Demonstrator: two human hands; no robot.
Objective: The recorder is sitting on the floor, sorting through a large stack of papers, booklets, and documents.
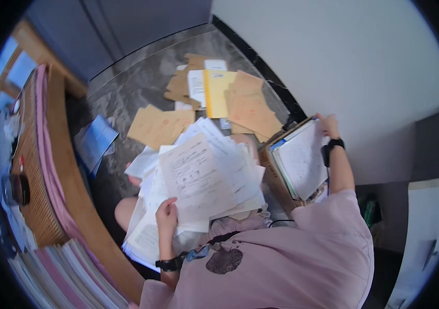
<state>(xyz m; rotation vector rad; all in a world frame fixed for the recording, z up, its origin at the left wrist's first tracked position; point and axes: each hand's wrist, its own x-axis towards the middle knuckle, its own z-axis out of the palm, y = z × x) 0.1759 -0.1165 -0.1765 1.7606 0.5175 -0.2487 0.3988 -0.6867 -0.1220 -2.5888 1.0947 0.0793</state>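
My left hand [167,213] is closed on the lower left edge of a printed sheet [193,172] with handwriting on it. That sheet lies over a loose, fanned heap of white papers [147,229] spread across my lap. Off to the right, my right hand [328,125] has its fingers curled over the far corner of white papers [304,157]. Those papers sit upright in a brown cardboard box [276,177] beside the wall. Its fingertips are partly hidden behind the papers' edge. I wear a dark band on each wrist.
Brown envelopes [253,105] and a yellow spiral notebook [218,92] lie on the grey floor ahead. A blue folder [96,141] rests at the left, beside a wooden bed frame [67,170]. Stacked books [67,273] fill the near left; a white cabinet [423,242] stands right.
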